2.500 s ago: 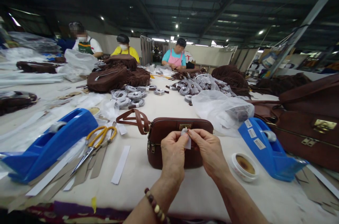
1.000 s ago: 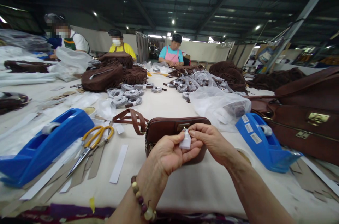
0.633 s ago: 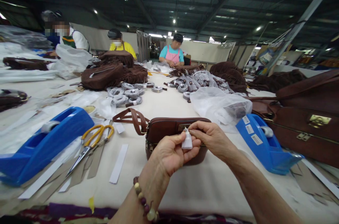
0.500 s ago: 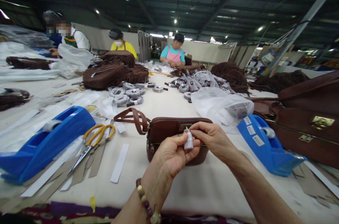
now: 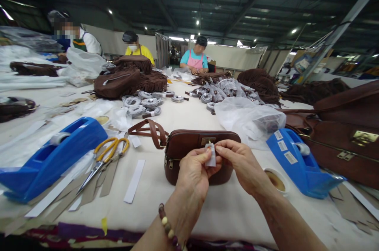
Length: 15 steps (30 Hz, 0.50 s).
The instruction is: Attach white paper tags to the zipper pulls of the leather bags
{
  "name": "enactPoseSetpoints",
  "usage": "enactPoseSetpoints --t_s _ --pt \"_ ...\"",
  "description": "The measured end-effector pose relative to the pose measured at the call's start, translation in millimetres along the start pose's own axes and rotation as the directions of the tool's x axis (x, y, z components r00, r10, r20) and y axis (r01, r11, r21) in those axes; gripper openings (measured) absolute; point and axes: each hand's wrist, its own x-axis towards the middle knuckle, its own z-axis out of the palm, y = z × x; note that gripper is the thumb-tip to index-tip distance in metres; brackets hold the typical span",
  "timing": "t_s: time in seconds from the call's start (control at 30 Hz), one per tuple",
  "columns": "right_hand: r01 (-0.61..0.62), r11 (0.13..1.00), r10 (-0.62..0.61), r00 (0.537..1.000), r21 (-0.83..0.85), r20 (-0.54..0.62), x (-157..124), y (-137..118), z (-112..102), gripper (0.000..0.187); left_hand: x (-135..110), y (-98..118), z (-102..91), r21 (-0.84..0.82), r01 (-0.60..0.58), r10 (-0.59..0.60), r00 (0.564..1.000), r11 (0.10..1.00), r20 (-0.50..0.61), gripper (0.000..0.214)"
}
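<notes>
A brown leather handbag (image 5: 189, 139) stands upright on the table before me, its strap (image 5: 152, 132) looped out to the left. Just below the metal plate (image 5: 208, 140) on its front is a small white wrapping (image 5: 210, 157) around a piece I cannot make out. My left hand (image 5: 195, 172) is closed, its thumb and fingers pinching that wrapping. Thumb and forefinger of my right hand (image 5: 241, 160) are pinched together at the wrapping's right edge. Both hands cover the lower front of the bag.
Scissors (image 5: 106, 154) lie on card strips beside a blue tape dispenser (image 5: 56, 156). Another blue dispenser (image 5: 299, 164) and a tape roll (image 5: 276, 182) are at right. Wrapped coiled straps (image 5: 148, 102), fringed brown bags (image 5: 118, 81) and a plastic bag (image 5: 248, 118) lie beyond. Several co-workers sit farther back.
The white wrapping has turned from a narrow roll into a flatter, wider shape. My right hand has shifted slightly right and down, baring the tape roll. The bag stays in place.
</notes>
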Motion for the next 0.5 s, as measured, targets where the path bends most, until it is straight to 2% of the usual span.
enactPoseSetpoints --t_s 0.17,0.27,0.5 --pt "-0.035 0.999 0.034 0.999 0.039 0.038 -2.5 -4.9 0.9 0.020 -0.2 -5.0 -1.7 -0.006 -0.105 0.105 0.994 0.994 0.014 0.015" --pt "-0.083 0.993 0.080 0.996 0.083 0.044 -2.4 -6.4 2.9 0.020 -1.1 -6.9 -4.1 -0.001 -0.128 0.128 0.992 0.992 0.020 0.014" --pt "-0.159 0.978 0.153 0.987 0.137 0.052 -2.8 -8.3 6.5 0.021 -2.5 -2.3 -5.2 0.054 -0.028 0.025 0.998 0.998 0.065 0.009"
